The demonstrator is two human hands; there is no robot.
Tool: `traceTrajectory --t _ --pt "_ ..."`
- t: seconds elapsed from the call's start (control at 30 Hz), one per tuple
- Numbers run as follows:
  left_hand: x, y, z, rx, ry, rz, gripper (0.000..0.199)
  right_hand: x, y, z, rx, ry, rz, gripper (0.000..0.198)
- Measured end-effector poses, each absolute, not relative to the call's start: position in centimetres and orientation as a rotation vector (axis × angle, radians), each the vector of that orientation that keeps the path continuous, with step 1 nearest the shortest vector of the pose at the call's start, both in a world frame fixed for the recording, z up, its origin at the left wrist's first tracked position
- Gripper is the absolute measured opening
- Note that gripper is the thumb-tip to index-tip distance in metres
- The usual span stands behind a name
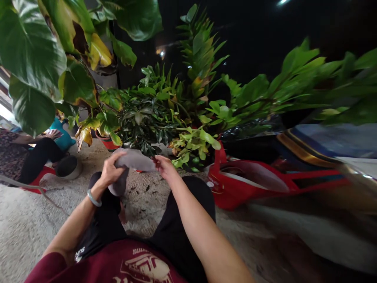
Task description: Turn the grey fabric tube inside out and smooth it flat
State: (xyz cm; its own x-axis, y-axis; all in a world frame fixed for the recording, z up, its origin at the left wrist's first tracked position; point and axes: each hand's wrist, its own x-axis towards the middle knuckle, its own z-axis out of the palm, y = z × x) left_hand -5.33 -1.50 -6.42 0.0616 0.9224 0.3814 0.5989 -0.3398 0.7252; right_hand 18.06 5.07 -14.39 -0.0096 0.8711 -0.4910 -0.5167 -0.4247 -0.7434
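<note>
A soft grey cloth [136, 158] stretches between my two hands, above the ground and in front of my knees. My left hand [111, 169] grips its left part, and a loose fold hangs below the fingers. At the cloth's right end, my right hand [163, 166] is closed in a pinch. Something small and dark red shows at those fingertips, too small to name. Just beyond the cloth are the leaves of potted plants [147, 118].
To the right stands a red bag [235, 188] with its top open. At the left, another person [17, 157] sits near a grey bucket [69, 167]. A reddish pot [108, 142] stands under the large leaves. The rough concrete floor [141, 208] has dark bits on it.
</note>
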Motion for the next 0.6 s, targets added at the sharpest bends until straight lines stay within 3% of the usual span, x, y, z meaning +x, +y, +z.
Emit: traceTrajectory --t 0.17,0.27,0.4,0.5,0.6 --pt "-8.2 4.0 -1.5 1.791 1.913 1.703 0.054 18.0 4.7 -14.0 -1.177 -0.472 1.667 0.014" --pt "-7.9 5.3 -3.0 1.759 2.002 1.549 0.055 17.9 4.6 -14.0 -1.189 -0.479 1.666 0.016" --pt "-6.6 0.4 -9.0 1.739 1.974 1.243 0.054 18.2 4.5 -14.1 -1.185 -0.485 1.662 0.014" --pt "-6.6 -3.0 -10.5 1.723 1.892 1.310 0.052 18.4 4.4 -14.1 -1.186 -0.504 1.655 0.014" --pt "-7.3 -2.2 -7.1 1.699 1.918 1.565 0.050 18.4 4.3 -13.9 -1.194 -0.508 1.651 0.017"
